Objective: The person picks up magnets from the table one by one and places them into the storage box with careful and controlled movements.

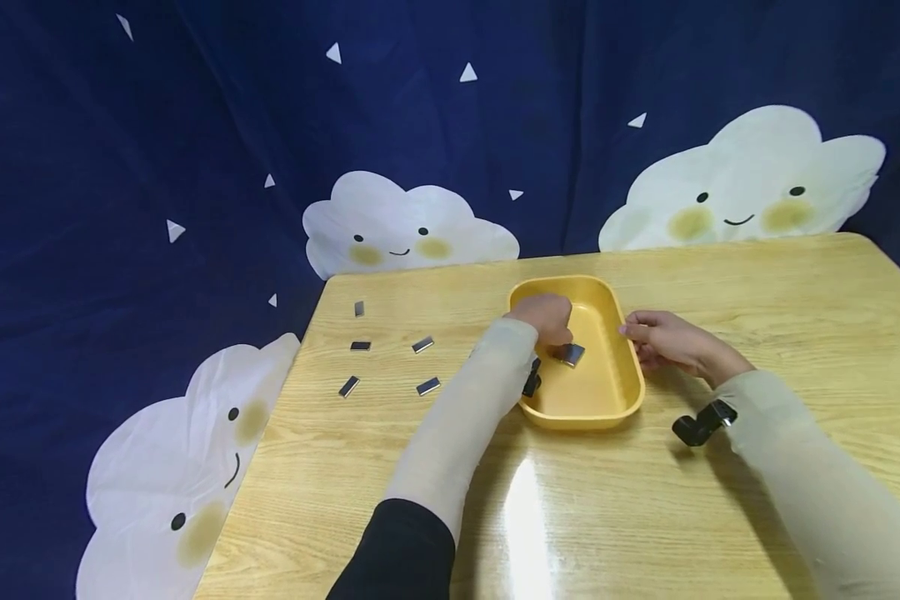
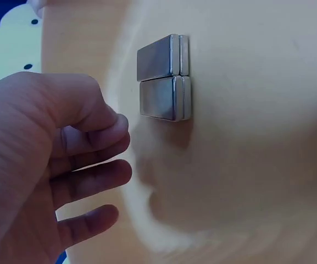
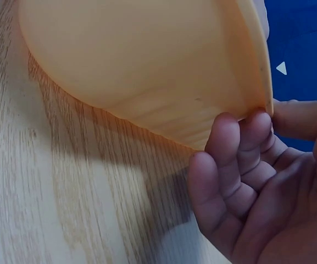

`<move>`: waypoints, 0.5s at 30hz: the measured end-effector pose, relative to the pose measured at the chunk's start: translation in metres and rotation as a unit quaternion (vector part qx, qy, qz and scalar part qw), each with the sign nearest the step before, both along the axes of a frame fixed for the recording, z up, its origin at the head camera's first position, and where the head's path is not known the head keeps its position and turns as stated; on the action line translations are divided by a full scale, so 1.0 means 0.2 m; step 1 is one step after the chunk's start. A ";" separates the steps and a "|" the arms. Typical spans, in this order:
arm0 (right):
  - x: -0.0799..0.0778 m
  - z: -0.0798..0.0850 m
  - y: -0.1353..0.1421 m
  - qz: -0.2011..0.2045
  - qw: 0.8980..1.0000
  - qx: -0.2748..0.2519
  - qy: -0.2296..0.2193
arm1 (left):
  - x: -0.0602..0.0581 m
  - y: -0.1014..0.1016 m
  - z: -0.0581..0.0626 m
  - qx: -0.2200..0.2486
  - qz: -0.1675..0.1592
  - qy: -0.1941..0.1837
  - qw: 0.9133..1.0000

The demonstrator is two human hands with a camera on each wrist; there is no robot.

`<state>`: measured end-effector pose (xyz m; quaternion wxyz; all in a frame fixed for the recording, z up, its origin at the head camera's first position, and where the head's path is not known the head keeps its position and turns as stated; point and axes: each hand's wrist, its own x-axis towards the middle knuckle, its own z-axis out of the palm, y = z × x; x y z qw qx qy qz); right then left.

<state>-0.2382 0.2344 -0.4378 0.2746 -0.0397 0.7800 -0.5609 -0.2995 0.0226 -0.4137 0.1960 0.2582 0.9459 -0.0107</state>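
A yellow-orange plastic bin [image 1: 592,387] stands on the wooden table. My left hand [image 1: 546,318] reaches down into it, close to a small group of shiny silver rectangular blocks [image 1: 573,355]. In the left wrist view these blocks [image 2: 157,99] sit in two side-by-side stacks. There, the thumb and index finger of the left hand [image 2: 54,148] come together just beside the blocks, apart from them, and nothing shows between the fingertips. My right hand [image 3: 257,187] holds the bin's side wall [image 3: 142,71], thumb at the rim and fingers against the outside.
On the left of the table [image 1: 300,475] lie several more silver blocks [image 1: 423,344], spaced apart. A dark blue curtain [image 1: 435,108] with smiling clouds hangs behind and to the left. Small black devices [image 1: 701,425] are strapped at the wrists.
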 end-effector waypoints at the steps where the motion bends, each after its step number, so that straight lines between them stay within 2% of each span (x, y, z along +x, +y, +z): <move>1: 0.00 0.00 0.00 0.000 1.000 -0.001 0.000 | 0.00 0.00 0.00 0.002 0.003 0.001 1.000; 8: -0.01 0.01 0.00 -0.001 1.000 -0.005 -0.004 | 0.02 0.00 0.00 -0.012 0.028 -0.008 1.000; 15: 0.01 0.01 0.00 0.003 1.000 -0.002 0.001 | 0.02 0.01 -0.02 -0.021 0.035 -0.032 0.999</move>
